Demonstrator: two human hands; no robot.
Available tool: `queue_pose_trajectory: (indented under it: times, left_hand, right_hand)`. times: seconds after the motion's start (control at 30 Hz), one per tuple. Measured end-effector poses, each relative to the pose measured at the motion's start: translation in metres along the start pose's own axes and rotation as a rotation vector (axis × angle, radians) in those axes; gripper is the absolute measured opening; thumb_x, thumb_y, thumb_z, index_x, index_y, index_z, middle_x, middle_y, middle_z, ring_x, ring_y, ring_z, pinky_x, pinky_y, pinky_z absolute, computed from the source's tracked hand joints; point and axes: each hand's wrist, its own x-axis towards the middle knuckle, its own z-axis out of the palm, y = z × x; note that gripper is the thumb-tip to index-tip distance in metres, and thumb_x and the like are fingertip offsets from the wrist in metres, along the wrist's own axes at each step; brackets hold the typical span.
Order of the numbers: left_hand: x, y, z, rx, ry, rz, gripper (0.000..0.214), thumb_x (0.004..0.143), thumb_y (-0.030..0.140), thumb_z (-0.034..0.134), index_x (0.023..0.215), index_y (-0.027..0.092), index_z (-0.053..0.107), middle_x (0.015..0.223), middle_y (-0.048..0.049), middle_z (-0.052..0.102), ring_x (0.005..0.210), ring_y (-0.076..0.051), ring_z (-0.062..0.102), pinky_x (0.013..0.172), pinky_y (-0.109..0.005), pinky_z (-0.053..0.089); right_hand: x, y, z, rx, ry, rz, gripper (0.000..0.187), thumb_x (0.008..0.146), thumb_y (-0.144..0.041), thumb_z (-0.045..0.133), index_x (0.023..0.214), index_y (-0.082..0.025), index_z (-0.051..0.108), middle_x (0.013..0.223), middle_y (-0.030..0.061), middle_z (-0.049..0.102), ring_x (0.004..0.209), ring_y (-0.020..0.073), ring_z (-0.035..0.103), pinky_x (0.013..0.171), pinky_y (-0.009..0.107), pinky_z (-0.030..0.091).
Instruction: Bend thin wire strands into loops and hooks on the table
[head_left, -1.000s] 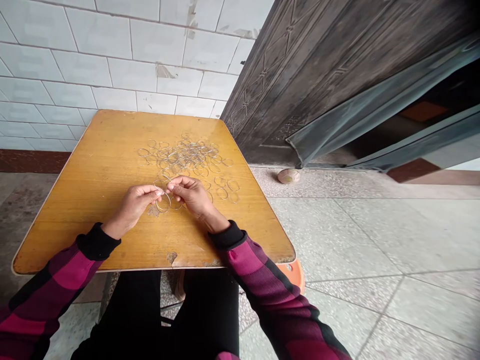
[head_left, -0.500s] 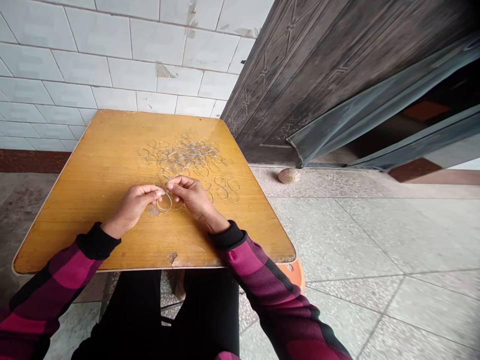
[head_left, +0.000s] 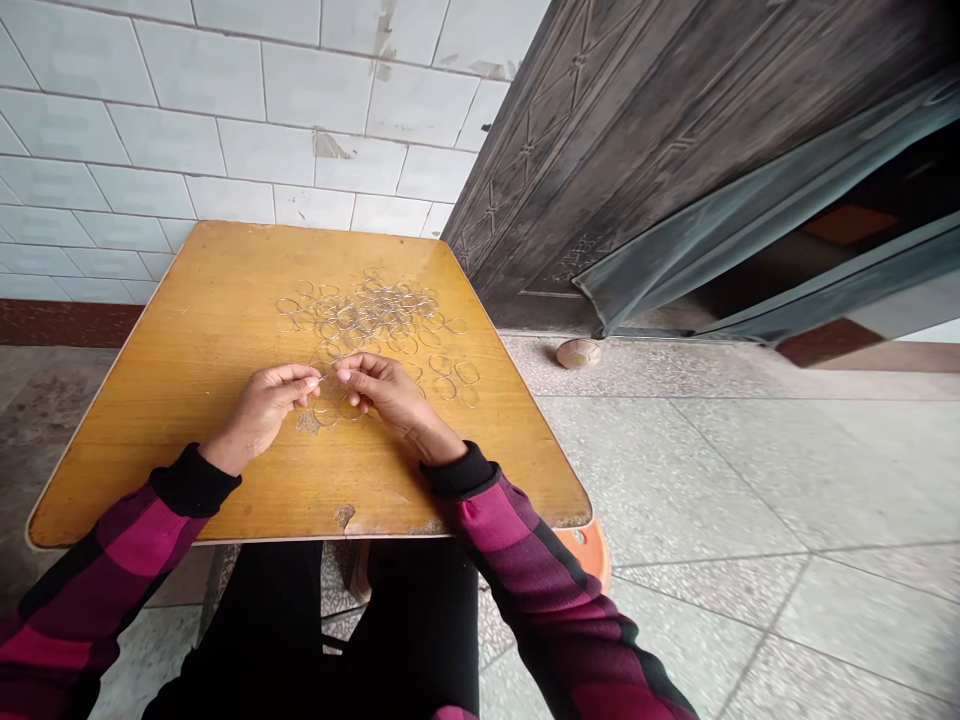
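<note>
Left hand [head_left: 262, 408] and right hand [head_left: 386, 390], fingers pinched almost shut, hold 1 thin silver wire ring [head_left: 326, 412] over a yellow wooden table [head_left: 172, 450], just beside a loose pile of wire rings [head_left: 367, 315]; a slipped pinch could snag neighbouring loops.

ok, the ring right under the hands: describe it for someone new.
On the yellow wooden table, find the loose spread of thin wire rings. Below the gap between the left hand and right hand sit two rings side by side. Yours is the left ring, nearest the left hand's fingertips, with the right ring beside it.
</note>
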Motion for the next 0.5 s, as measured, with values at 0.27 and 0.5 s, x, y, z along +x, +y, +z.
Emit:
queue_pose_trajectory:
  times: [0.27, 0.5]
  left_hand:
    - [0.012, 0.01, -0.028, 0.193, 0.101, -0.049, 0.022, 0.057, 0.027, 0.075, 0.073, 0.012, 0.068, 0.063, -0.0017, 0.064, 0.054, -0.009, 0.05, 0.055, -0.024, 0.035]
    - [0.021, 0.009, -0.053, 0.6, 0.268, 0.044, 0.016, 0.059, 0.024, 0.067, 0.069, 0.017, 0.058, 0.061, 0.0, 0.064, 0.054, -0.013, 0.054, 0.054, -0.025, 0.037]
  right_hand:
    - [0.003, -0.001, -0.012, -0.012, 0.057, -0.014, 0.037, 0.063, -0.041, 0.082, 0.086, -0.017, 0.065, 0.071, -0.004, 0.06, 0.047, 0.0042, 0.049, 0.039, 0.018, 0.033]
    - [0.0, -0.002, -0.013, -0.023, 0.039, -0.007, 0.035, 0.065, -0.038, 0.081, 0.088, -0.017, 0.064, 0.065, -0.0051, 0.057, 0.049, 0.005, 0.049, 0.043, 0.019, 0.036]
